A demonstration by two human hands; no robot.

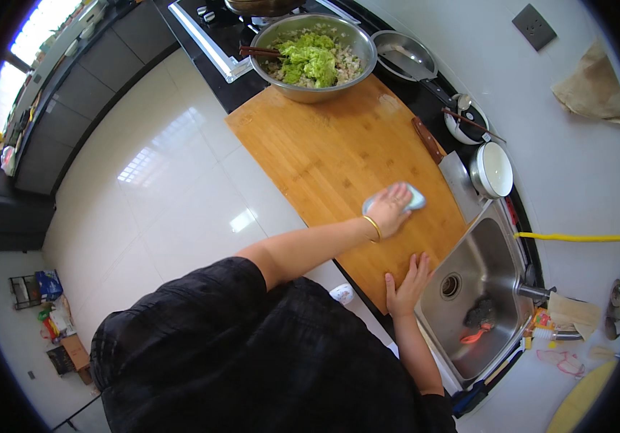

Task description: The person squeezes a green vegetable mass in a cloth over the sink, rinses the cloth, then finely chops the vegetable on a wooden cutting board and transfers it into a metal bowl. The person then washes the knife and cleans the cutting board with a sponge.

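Observation:
My left hand (390, 208), with a gold-coloured bangle at the wrist, presses flat on a pale blue-and-white cloth (415, 198) on the wooden cutting board (337, 157). My right hand (410, 281) lies palm down at the board's near corner beside the sink, fingers spread, holding nothing. A cleaver (459, 181) with a wooden handle lies along the board's wall-side edge. At the far end, a large steel bowl (310, 94) holds chopped green vegetable and a pale minced mixture, with dark chopsticks (260, 52) resting in it.
The steel sink (469, 238) at the right holds a dark scrubber (479, 313) with an orange handle. Along the wall stand a steel pan (396, 43) with a knife across it and white bowls (497, 170). A gas hob (212, 32) lies beyond the board.

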